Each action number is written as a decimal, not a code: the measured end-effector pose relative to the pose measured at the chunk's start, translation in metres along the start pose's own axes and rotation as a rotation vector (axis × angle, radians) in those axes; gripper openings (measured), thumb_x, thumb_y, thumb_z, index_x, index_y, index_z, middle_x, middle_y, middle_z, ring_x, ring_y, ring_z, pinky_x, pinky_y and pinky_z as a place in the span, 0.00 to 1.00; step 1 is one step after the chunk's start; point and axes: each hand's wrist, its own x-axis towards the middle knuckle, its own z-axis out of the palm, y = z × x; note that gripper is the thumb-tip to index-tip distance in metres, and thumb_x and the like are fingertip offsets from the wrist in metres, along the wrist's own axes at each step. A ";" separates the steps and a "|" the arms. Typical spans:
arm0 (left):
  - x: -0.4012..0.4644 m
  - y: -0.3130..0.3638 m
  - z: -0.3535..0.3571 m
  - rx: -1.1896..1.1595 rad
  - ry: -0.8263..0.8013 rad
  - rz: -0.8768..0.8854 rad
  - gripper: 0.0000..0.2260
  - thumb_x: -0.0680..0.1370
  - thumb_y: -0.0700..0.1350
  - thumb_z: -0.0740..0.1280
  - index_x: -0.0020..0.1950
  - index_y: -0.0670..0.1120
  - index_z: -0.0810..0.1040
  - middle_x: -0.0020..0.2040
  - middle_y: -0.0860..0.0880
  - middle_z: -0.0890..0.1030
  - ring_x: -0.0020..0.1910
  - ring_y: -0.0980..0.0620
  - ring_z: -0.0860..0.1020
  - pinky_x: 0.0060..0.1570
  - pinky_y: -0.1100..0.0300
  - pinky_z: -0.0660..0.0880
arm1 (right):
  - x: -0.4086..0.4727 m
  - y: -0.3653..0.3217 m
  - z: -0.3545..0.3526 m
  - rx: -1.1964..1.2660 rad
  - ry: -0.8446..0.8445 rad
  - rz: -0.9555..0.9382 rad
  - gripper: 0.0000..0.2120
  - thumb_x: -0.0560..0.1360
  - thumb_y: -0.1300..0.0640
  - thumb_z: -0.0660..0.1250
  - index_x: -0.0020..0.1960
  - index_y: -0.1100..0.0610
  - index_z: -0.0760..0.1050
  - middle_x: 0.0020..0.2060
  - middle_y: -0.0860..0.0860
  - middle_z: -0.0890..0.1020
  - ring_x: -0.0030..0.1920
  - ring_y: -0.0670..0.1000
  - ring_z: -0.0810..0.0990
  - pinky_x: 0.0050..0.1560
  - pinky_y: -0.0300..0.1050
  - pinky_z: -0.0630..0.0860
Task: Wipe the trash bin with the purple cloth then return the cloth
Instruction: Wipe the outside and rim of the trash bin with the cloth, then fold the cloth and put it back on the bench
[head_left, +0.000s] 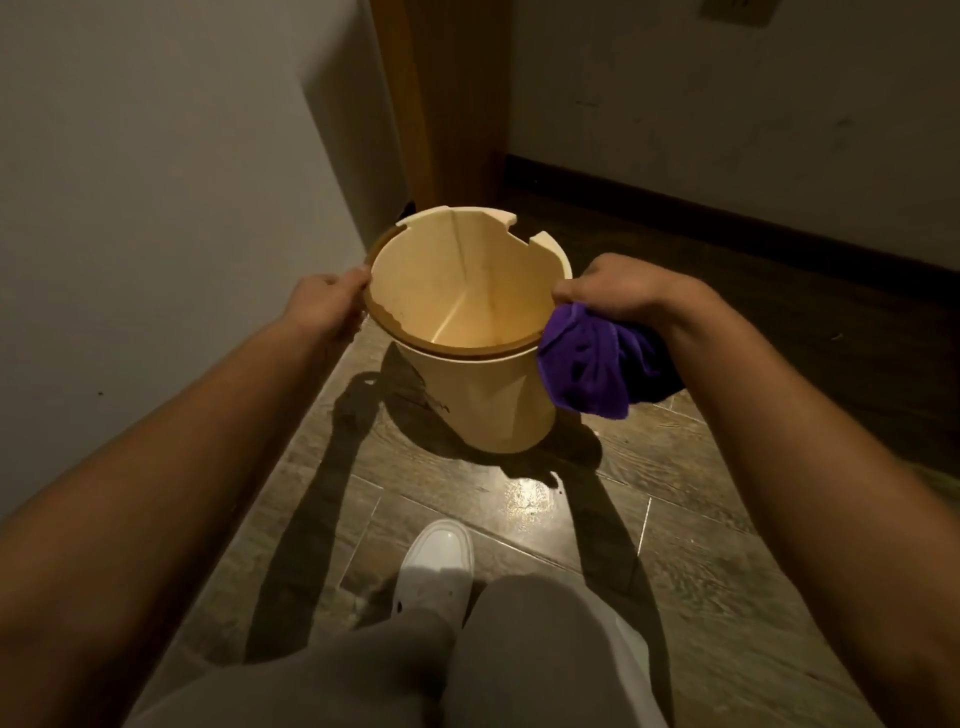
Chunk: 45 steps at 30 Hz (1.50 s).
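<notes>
A cream-coloured trash bin (488, 410) stands on the floor in front of me, its open mouth tilted toward the camera, with a chipped, jagged rim at the far side. Nothing lies inside it. My left hand (324, 304) grips the rim on the left. My right hand (618, 288) is at the rim on the right, fingers closed on a bunched purple cloth (597, 364) that hangs beside the bin's upper right wall.
A grey wall (156, 182) runs close along the left, and a wooden door frame (447, 104) stands behind the bin. A dark baseboard (727, 218) lines the far right wall. My white shoe (436, 561) and grey trouser legs are on the wood-look floor below.
</notes>
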 end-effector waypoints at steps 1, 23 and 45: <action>0.001 0.000 -0.002 -0.056 -0.017 0.009 0.15 0.81 0.53 0.65 0.42 0.43 0.80 0.37 0.44 0.79 0.33 0.50 0.76 0.38 0.55 0.75 | 0.005 -0.003 0.001 -0.012 0.014 -0.019 0.10 0.77 0.50 0.71 0.48 0.57 0.82 0.31 0.50 0.84 0.29 0.47 0.82 0.33 0.43 0.78; -0.005 -0.029 0.001 0.073 -0.012 0.001 0.23 0.83 0.56 0.59 0.44 0.38 0.82 0.34 0.40 0.84 0.31 0.43 0.81 0.37 0.52 0.78 | 0.054 0.017 0.009 0.019 0.665 0.013 0.22 0.77 0.33 0.68 0.43 0.52 0.78 0.40 0.50 0.83 0.41 0.50 0.82 0.43 0.48 0.80; -0.274 0.319 -0.109 -0.655 -0.887 -0.142 0.29 0.73 0.66 0.71 0.66 0.48 0.79 0.65 0.39 0.80 0.63 0.39 0.80 0.56 0.43 0.79 | -0.308 -0.206 -0.114 -0.064 0.733 -0.917 0.16 0.75 0.44 0.69 0.50 0.57 0.83 0.49 0.53 0.82 0.46 0.52 0.80 0.45 0.54 0.78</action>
